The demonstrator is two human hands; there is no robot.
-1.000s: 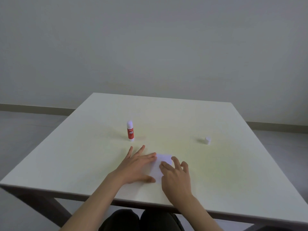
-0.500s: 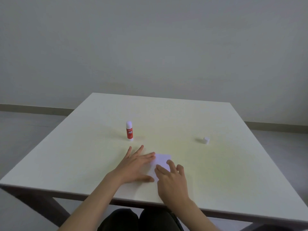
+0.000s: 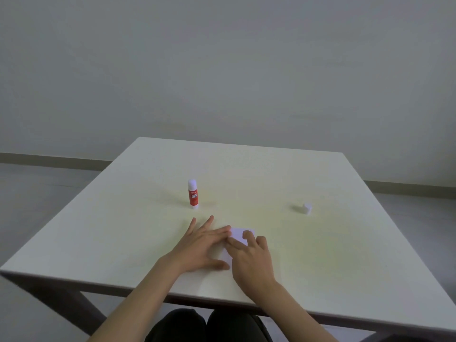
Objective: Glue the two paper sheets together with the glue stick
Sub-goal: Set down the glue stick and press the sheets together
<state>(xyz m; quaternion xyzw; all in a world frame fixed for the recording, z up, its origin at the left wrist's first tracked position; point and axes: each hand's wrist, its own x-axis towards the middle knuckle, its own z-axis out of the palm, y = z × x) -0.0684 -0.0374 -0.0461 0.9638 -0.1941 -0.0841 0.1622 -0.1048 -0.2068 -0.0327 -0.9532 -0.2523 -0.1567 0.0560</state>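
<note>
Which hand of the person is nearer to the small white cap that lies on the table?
The right hand. It rests on the paper, below and left of the cap. The left hand lies flat farther left, closer to the glue stick.

Only legible text: "GLUE STICK" in white on the red label of the glue stick (image 3: 193,194), standing upright at 11 o'clock from the hands. Small brand line above it too blurred to read.
</note>
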